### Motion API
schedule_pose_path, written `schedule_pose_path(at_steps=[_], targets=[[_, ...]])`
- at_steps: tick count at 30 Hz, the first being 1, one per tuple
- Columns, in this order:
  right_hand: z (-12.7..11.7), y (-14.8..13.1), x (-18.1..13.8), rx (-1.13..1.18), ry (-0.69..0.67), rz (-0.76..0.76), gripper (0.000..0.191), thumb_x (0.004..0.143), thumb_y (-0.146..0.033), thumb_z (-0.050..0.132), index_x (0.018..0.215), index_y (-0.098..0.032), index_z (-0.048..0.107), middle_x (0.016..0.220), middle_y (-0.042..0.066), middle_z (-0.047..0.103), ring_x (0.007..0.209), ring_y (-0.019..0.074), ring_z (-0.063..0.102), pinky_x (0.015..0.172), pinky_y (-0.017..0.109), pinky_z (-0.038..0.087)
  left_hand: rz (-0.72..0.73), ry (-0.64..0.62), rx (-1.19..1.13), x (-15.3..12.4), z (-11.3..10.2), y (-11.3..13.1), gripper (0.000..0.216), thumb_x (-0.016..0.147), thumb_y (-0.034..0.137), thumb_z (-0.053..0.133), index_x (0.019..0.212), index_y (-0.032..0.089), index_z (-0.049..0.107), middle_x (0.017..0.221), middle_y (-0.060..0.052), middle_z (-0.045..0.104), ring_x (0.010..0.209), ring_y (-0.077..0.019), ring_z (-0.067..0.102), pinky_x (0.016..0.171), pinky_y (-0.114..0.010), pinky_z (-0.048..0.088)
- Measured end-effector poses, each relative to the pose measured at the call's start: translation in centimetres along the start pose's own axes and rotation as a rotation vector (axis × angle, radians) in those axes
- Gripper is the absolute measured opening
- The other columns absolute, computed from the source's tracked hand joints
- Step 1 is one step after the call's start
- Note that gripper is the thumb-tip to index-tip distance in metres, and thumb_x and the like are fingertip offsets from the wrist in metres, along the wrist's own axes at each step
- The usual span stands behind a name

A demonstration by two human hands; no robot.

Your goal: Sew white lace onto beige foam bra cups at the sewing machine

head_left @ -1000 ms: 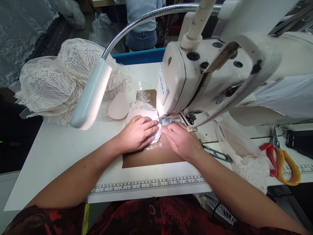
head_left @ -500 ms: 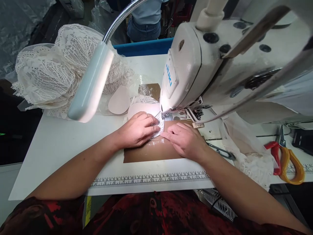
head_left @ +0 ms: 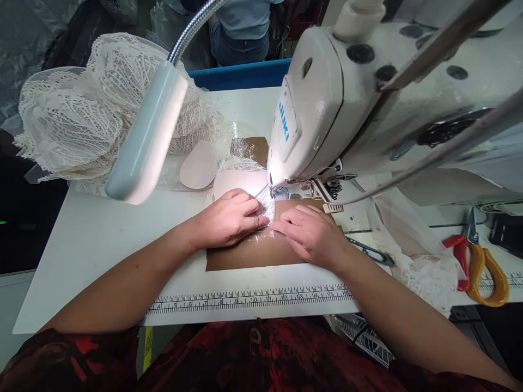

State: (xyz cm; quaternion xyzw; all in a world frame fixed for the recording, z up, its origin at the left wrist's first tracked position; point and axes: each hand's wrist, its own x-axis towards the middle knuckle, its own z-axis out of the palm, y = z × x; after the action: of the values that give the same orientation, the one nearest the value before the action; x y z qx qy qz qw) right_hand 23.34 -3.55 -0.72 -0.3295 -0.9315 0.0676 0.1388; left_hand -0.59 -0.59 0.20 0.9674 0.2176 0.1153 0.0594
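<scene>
White lace fabric point(head_left: 267, 206) lies under the sewing machine's needle area point(head_left: 273, 191), together with a pale rounded fabric piece point(head_left: 237, 181). My left hand point(head_left: 231, 219) rests on the lace from the left, its fingers bent together and pressing the fabric down near the presser foot. On the other side, my right hand point(head_left: 310, 233) has curled fingers, with the thumb and forefinger closed at the lace's lower edge. The fingertips of both hands almost meet there. Brown sheet point(head_left: 245, 256) covers the machine bed beneath them. The needle tip itself is too small to make out.
A lamp point(head_left: 149, 136) on a flexible neck hangs at left before a heap of lace pieces point(head_left: 73, 120). A pale teardrop-shaped piece point(head_left: 199, 166) lies nearby. Thread snips point(head_left: 370, 251), white lace fabric point(head_left: 425, 272) and orange-handled scissors point(head_left: 488, 275) are at right. A person point(head_left: 241, 27) sits beyond.
My left fingers have shifted slightly down on the lace, toward my right fingertips. The lace has turned a little, showing a straighter right edge. The camera view has moved slightly.
</scene>
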Motion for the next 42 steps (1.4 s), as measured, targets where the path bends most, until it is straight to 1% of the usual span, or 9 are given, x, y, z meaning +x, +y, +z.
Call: schedule_pose_path(at_steps=[10, 17, 21, 23, 26, 29, 33, 37, 42], targets=[[0.2, 0.3, -0.1, 0.059, 0.018, 0.012, 0.031, 0.080, -0.009, 0.047, 0.101, -0.021, 0.067, 0.084, 0.004, 0.062, 0.073, 0.0155, 0.048, 0.062, 0.028, 0.034, 0.033, -0.026, 0.053, -0.2, 0.1, -0.1, 0.031, 0.097, 0.027, 0.039, 0.117, 0.022, 0.061, 0.088, -0.008, 0.060, 0.075, -0.0184, 0.047, 0.076, -0.036, 0.038], [0.3, 0.2, -0.1, 0.111, 0.093, 0.068, 0.031, 0.085, -0.011, 0.044, 0.102, -0.018, 0.069, 0.088, 0.005, 0.064, 0.070, 0.0146, 0.050, 0.061, 0.028, 0.037, 0.045, -0.022, 0.053, -0.2, 0.0, 0.0, 0.030, 0.097, 0.026, 0.039, 0.117, 0.022, 0.061, 0.086, -0.007, 0.059, 0.073, -0.0179, 0.047, 0.074, -0.035, 0.037], [0.3, 0.0, 0.0, 0.051, 0.061, 0.037, 0.035, 0.083, -0.010, 0.045, 0.109, -0.018, 0.067, 0.086, 0.005, 0.064, 0.072, 0.0153, 0.049, 0.061, 0.028, 0.036, 0.038, -0.023, 0.033, -0.1, -0.1, 0.0, 0.030, 0.097, 0.026, 0.039, 0.117, 0.022, 0.061, 0.088, -0.007, 0.061, 0.075, -0.0180, 0.048, 0.076, -0.036, 0.038], [0.3, -0.1, 0.1, 0.018, 0.041, 0.024, 0.036, 0.081, -0.008, 0.046, 0.108, -0.017, 0.067, 0.085, 0.006, 0.063, 0.072, 0.0155, 0.048, 0.062, 0.028, 0.036, 0.022, -0.023, 0.018, -0.1, -0.1, 0.1, 0.029, 0.096, 0.026, 0.041, 0.116, 0.021, 0.062, 0.094, -0.009, 0.062, 0.077, -0.0185, 0.049, 0.078, -0.036, 0.040], [0.3, -0.3, 0.2, -0.002, 0.026, 0.021, 0.033, 0.080, -0.007, 0.046, 0.102, -0.017, 0.068, 0.083, 0.006, 0.062, 0.073, 0.0160, 0.047, 0.063, 0.028, 0.036, -0.024, 0.004, -0.014, 0.0, -0.1, 0.4, 0.028, 0.095, 0.026, 0.044, 0.114, 0.017, 0.062, 0.112, -0.012, 0.062, 0.086, -0.0200, 0.051, 0.081, -0.037, 0.042], [0.3, -0.4, 0.2, -0.012, 0.036, 0.024, 0.030, 0.081, -0.007, 0.044, 0.096, -0.016, 0.068, 0.080, 0.005, 0.062, 0.074, 0.0165, 0.047, 0.064, 0.028, 0.035, -0.087, 0.028, -0.013, 0.4, 0.0, 0.5, 0.032, 0.095, 0.025, 0.042, 0.118, 0.013, 0.060, 0.124, -0.013, 0.059, 0.093, -0.0209, 0.052, 0.083, -0.036, 0.044], [0.4, -0.4, 0.2, -0.013, 0.075, 0.017, 0.029, 0.081, -0.006, 0.044, 0.092, -0.016, 0.068, 0.080, 0.005, 0.061, 0.073, 0.0163, 0.045, 0.064, 0.028, 0.034, -0.145, -0.020, 0.062, 1.1, 0.1, 0.5, 0.034, 0.097, 0.026, 0.039, 0.122, 0.013, 0.059, 0.128, -0.011, 0.058, 0.094, -0.0218, 0.053, 0.081, -0.036, 0.044], [0.3, -0.4, 0.1, -0.004, 0.073, 0.022, 0.028, 0.080, -0.006, 0.044, 0.091, -0.017, 0.068, 0.080, 0.005, 0.060, 0.073, 0.0159, 0.044, 0.063, 0.028, 0.033, -0.156, -0.055, 0.105, 1.3, 0.1, 0.6, 0.035, 0.097, 0.025, 0.038, 0.123, 0.014, 0.059, 0.131, -0.010, 0.057, 0.095, -0.0223, 0.053, 0.080, -0.037, 0.044], [0.2, -0.4, 0.3, -0.046, 0.073, 0.035, 0.028, 0.081, -0.007, 0.044, 0.091, -0.017, 0.068, 0.077, 0.004, 0.059, 0.072, 0.0166, 0.043, 0.063, 0.028, 0.033, -0.150, -0.055, 0.108, 1.2, 0.3, 0.4, 0.036, 0.096, 0.025, 0.040, 0.125, 0.012, 0.058, 0.132, -0.012, 0.056, 0.098, -0.0236, 0.054, 0.082, -0.037, 0.043]])
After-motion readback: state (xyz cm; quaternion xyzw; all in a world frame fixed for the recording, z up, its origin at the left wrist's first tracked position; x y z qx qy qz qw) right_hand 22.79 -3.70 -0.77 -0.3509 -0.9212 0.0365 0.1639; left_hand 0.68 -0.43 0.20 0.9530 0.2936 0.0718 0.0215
